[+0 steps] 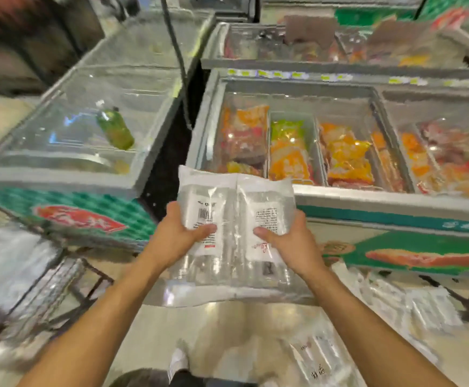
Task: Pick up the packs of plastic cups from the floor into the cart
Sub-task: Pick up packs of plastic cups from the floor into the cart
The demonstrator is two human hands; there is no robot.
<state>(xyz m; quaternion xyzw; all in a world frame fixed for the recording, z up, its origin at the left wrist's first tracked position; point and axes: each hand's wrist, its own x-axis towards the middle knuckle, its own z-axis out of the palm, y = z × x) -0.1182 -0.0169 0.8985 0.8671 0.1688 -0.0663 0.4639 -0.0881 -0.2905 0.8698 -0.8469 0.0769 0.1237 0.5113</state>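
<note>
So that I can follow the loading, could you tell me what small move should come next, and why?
Probably swing the held packs left and lower them into the cart: the left hand and right hand both grip them in the air, the cart stands at the left, and more packs on the floor wait.

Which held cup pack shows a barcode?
The left pack, held by the left hand: it shows a barcode; the right pack, in the right hand, shows only text.

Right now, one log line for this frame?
left hand: grips held packs | right hand: same | held packs: side by side, raised, not in cart | floor packs: more at right
</note>
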